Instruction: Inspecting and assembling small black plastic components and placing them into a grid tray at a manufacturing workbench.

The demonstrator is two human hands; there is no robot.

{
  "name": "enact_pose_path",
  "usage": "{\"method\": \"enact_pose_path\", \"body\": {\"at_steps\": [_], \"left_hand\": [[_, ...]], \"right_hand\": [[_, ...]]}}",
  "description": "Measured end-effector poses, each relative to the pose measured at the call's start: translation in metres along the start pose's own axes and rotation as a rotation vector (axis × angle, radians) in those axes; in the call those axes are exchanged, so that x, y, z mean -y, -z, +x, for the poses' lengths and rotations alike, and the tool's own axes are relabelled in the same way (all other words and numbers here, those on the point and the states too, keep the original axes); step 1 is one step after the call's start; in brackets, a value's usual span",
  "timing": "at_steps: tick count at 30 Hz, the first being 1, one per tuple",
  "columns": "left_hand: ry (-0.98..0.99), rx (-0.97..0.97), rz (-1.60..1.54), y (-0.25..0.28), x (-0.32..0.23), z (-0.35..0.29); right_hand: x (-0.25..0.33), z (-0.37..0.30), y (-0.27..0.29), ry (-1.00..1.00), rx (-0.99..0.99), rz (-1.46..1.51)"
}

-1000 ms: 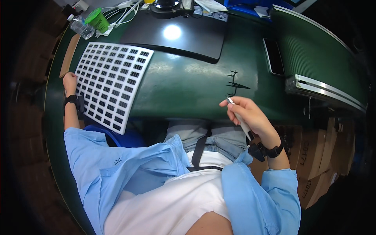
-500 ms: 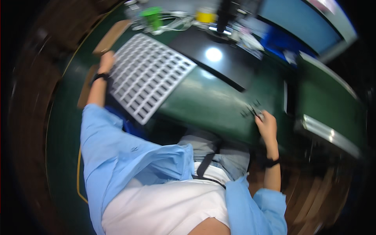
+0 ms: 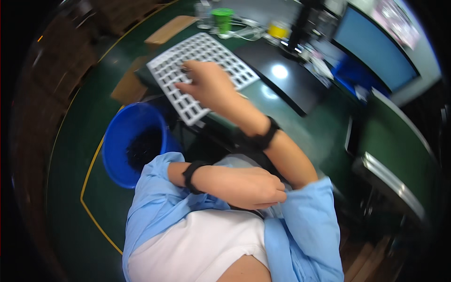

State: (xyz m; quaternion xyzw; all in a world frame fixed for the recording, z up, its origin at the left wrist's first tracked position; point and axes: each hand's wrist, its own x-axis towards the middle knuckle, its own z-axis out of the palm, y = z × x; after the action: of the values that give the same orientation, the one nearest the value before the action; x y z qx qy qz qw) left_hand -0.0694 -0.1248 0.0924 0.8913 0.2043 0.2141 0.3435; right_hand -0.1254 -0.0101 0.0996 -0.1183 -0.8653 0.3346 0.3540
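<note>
On the far left, the blue bin (image 3: 113, 150) stands on the floor, its dark contents (image 3: 143, 146) too dim to identify. To its right and farther, the white slotted tray (image 3: 221, 51) lies on the green table, edges slanting; lens curvature prevents a sure finding on its long axis. The right hand (image 3: 206, 83) is over the tray and is the nearer hand to it, the arm crossing from the right. Its thumb stands apart from the forefinger; the remaining fingers are hidden. Contact with the tray, or any grip, cannot be told. Farther right, and nearer the body, the left hand (image 3: 251, 189) lies beside the right sleeve (image 3: 312, 207), fingers curled together; its palm is concealed and contents cannot be told. The tray's middle is covered.
</note>
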Motion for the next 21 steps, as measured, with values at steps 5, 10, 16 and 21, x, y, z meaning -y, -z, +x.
{"method": "enact_pose_path", "body": {"at_steps": [5, 10, 16, 21], "left_hand": [[-0.310, -0.267, 0.272, 0.035, -0.043, 0.022], [-0.406, -0.630, 0.330, 0.024, -0.082, 0.080], [-0.402, -0.355, 0.124, -0.011, -0.071, 0.129], [-0.359, -0.102, 0.052, -0.023, -0.074, 0.154]], "right_hand": [[-0.039, -0.062, 0.042, -0.087, -0.118, -0.148], [-0.086, -0.146, 0.116, -0.366, -0.220, -0.392], [-0.101, -0.241, 0.172, -0.723, -0.243, -0.412], [-0.098, -0.281, 0.182, -0.831, -0.302, -0.396]]}}
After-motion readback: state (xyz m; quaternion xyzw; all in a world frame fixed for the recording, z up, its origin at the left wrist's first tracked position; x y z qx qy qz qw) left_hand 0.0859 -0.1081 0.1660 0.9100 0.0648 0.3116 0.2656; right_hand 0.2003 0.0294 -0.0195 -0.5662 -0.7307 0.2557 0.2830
